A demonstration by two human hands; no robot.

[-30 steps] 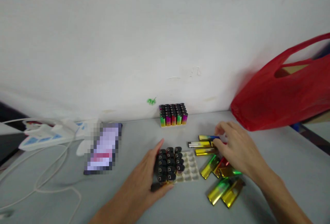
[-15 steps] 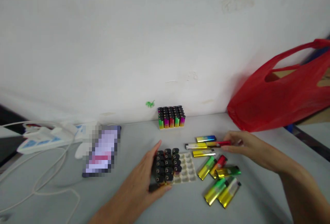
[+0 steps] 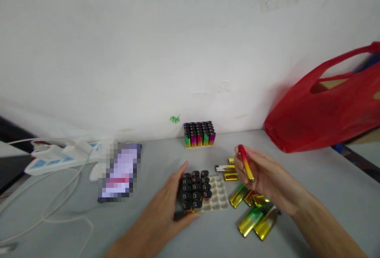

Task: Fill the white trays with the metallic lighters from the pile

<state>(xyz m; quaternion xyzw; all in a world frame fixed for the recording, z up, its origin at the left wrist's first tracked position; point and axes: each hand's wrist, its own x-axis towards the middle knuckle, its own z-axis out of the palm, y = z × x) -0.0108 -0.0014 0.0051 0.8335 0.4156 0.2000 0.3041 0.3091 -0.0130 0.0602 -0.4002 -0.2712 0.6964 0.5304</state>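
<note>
In my right hand (image 3: 268,176) is a red and yellow lighter (image 3: 246,163), pinched between the fingers and held upright at a tilt above the table. My left hand (image 3: 163,204) wraps round the left side of a pale tray (image 3: 218,194), thumb at the near edge and fingers at the far side. Black-topped lighters (image 3: 196,188) stand in the tray's left part; its right-hand cells hold none. Loose shiny lighters (image 3: 249,221) lie on the table right of the tray, some of them partly hidden behind my right hand.
A full block of upright lighters (image 3: 199,136) stands against the wall. To the left lie a phone (image 3: 121,171), a white power strip (image 3: 59,159) and loose white cables (image 3: 68,220). A red bag (image 3: 320,111) sits at the back right.
My right hand has picked up the red and yellow lighter from the table, brought it nearer and left, and turned it upright. My left hand stays on the tray.
</note>
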